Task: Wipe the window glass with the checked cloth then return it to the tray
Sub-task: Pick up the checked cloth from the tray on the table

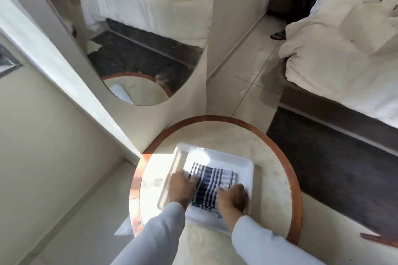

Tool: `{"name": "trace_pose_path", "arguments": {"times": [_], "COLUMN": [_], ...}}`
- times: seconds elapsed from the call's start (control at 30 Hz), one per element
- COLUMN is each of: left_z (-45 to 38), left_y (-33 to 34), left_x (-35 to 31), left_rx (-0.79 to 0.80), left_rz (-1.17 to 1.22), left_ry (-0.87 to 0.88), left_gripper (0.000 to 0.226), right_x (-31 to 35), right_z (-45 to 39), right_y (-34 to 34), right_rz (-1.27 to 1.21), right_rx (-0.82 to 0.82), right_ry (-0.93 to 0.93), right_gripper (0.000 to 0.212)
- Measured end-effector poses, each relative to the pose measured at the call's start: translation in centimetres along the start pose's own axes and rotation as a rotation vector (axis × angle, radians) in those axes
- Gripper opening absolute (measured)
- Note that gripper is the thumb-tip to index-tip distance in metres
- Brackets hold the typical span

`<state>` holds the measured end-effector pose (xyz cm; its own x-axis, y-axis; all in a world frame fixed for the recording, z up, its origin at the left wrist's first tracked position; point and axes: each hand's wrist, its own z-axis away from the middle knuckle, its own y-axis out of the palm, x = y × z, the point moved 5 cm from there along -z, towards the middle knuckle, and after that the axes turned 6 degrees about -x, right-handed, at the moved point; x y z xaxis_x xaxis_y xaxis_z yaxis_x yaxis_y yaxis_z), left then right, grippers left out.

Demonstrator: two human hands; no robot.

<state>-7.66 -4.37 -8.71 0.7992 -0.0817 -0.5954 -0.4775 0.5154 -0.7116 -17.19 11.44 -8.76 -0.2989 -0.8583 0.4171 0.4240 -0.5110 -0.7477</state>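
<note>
A folded blue-and-white checked cloth (212,185) lies flat inside a white rectangular tray (178,157) on a round table. My left hand (182,187) rests on the cloth's left edge with its fingers curled over it. Over the cloth's near right corner sits my right hand (233,199), fingers closed on the fabric. Both hands are a little blurred. The window frame (64,75) runs along the left, bright with daylight; its glass is barely in view.
The round marble table (269,178) has a wooden rim. An oval mirror (140,38) hangs on the wall ahead. A white bed (344,49) stands at the right, with a dark rug (333,168) beside it. A person's foot (279,35) shows far back.
</note>
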Motion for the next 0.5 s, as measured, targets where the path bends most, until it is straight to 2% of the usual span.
{"name": "trace_pose_path", "arguments": {"times": [0.13,0.27,0.4,0.5], "left_z": [-0.1,0.2,3.0,6.8], "left_y": [1.9,-0.3,-8.7,-18.2], "left_x": [0.2,-0.1,-2.3,-5.8], "left_rx": [0.047,0.085,0.104,0.124], "left_rz": [-0.118,0.028,0.360,0.558], "left_ry": [-0.010,-0.056,-0.111,-0.107], "left_gripper": [0.026,0.018,0.020,0.024], "right_x": [-0.3,1.0,5.2,9.9], "right_z": [0.0,0.5,5.1,10.7], "right_y": [1.0,-0.2,-5.0,-10.6], "right_rz": [-0.088,-0.367,-0.580,-0.665], "right_rx": [0.100,0.158,0.310,0.457], "right_ry": [0.084,0.070,-0.031,-0.047], "right_gripper": [0.042,0.032,0.010,0.007]}}
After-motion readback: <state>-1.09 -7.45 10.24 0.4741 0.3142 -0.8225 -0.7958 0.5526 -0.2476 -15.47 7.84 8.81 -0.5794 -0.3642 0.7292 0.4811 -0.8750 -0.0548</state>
